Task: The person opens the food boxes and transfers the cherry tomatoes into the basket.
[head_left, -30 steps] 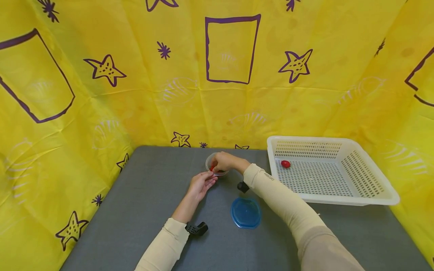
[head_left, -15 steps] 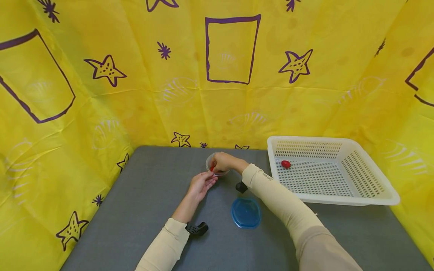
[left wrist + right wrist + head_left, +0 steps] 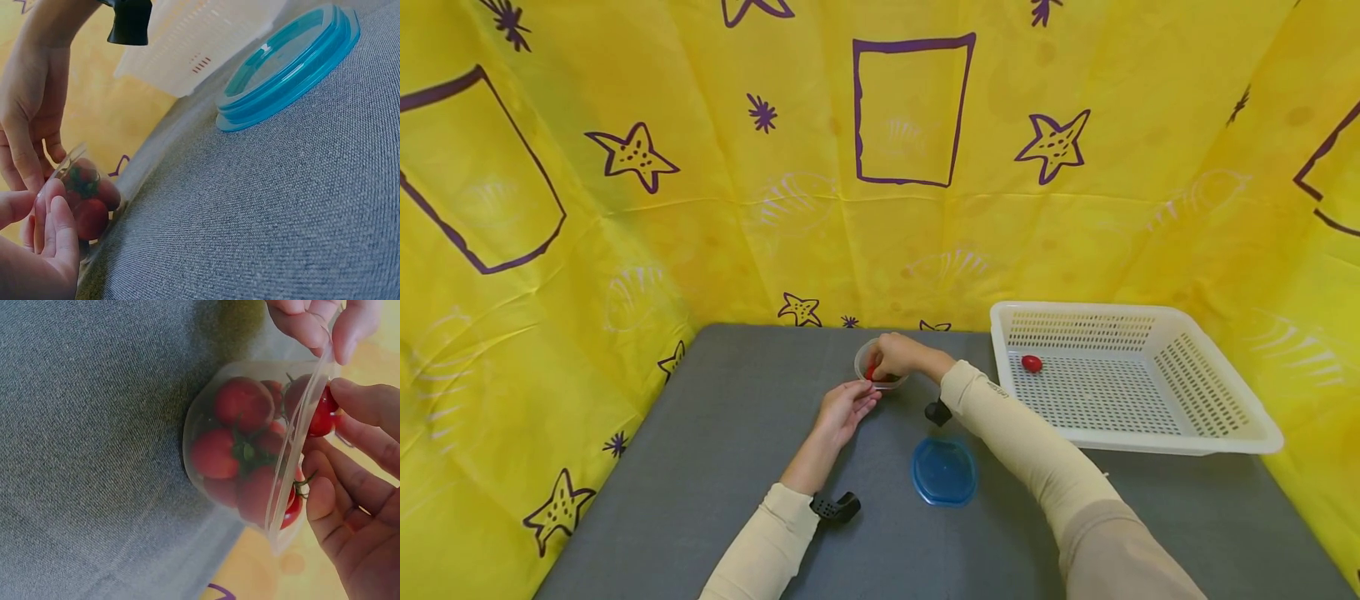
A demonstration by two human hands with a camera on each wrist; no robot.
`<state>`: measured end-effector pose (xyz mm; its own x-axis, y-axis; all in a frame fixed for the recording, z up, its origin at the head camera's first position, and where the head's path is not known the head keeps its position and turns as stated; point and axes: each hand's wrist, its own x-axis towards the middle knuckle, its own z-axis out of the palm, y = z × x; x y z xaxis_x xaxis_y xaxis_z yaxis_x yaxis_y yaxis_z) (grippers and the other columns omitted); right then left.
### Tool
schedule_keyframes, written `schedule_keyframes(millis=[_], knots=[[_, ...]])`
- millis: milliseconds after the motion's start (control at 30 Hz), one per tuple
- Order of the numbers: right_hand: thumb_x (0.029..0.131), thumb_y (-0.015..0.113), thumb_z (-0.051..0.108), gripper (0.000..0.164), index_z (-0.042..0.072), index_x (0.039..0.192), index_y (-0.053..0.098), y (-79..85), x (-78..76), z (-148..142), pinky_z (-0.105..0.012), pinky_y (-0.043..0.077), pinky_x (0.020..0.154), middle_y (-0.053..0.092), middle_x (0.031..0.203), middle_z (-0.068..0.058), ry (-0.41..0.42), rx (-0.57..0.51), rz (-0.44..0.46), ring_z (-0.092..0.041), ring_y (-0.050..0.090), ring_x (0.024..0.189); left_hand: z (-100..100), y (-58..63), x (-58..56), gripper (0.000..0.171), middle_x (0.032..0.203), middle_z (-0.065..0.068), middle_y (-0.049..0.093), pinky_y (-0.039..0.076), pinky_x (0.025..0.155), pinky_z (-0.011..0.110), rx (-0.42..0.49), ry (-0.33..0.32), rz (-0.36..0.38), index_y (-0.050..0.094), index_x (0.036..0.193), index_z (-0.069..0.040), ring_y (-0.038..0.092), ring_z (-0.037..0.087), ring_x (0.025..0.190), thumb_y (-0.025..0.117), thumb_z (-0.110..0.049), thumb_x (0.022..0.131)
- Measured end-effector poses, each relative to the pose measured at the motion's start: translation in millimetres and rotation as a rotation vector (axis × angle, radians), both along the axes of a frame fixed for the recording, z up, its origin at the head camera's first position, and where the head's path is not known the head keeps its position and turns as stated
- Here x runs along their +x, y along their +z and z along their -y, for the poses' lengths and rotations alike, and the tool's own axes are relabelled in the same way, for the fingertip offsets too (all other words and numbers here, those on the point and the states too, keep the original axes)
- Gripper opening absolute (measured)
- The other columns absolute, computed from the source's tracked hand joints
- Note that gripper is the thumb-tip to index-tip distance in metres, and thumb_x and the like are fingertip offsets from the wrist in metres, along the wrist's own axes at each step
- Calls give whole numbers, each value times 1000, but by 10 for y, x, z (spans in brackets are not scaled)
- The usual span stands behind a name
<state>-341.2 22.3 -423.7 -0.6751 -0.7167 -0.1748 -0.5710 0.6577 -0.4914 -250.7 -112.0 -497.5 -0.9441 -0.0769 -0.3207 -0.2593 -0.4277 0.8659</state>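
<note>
A clear round plastic container [image 3: 860, 357] stands near the back of the table, holding several red cherry tomatoes [image 3: 215, 453] with green stems. The thumb and fingers of my left hand [image 3: 844, 410] pinch its near rim. From above and the right, my right hand [image 3: 897, 357] reaches into the opening. In the right wrist view its fingers pinch a cherry tomato [image 3: 323, 415] right at the rim, among the others. Another view of the left hand [image 3: 53, 259], from the left wrist, shows it close against the container wall.
On the grey table [image 3: 730, 433], a blue lid [image 3: 944, 472] lies in front of the container. A white perforated basket [image 3: 1138, 442] stands at the right, with one cherry tomato [image 3: 1032, 363] inside. Yellow patterned cloth [image 3: 715, 242] hangs behind and along the sides.
The right hand shifts only slightly at the container's opening, and more red shows beneath its fingers now. The left hand, lid and basket stay in place.
</note>
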Motion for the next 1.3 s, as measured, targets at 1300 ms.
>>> schedule_keyframes(millis=[1300], knots=[[90,68,13,26,3,113,70,239,-58,-225,-32,56,84,72,110,-12,-26,-101,14,-23,68,98,-11,-14,-12,8,74,-2,68,56,70,21,-9,8,1,61,91,-4,68,8,70,56,-7,96]])
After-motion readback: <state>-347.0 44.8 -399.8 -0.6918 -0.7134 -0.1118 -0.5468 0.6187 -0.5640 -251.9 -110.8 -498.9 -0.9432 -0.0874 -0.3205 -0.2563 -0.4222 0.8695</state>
